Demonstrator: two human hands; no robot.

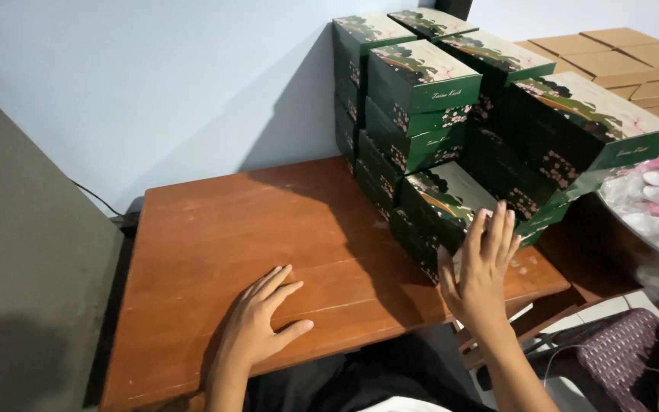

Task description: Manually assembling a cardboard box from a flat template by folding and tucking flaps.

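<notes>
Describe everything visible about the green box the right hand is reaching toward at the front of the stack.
The green box is a closed, rectangular carton that looks like printed cardboard: dark green sides with small pink-and-white blossoms, and a paler lid showing dark foliage. It sits tilted on top of similar boxes at the front edge of the stack, on the wooden table. The right hand, fingers spread and upright, is raised in front of its near corner; whether it actually touches cannot be told. The left hand lies flat on the table, apart from it.

Dark green boxes (pixel 451 114) with pink blossom print; reddish-brown table (pixel 268 229); plain tan cartons (pixel 612 57).
</notes>
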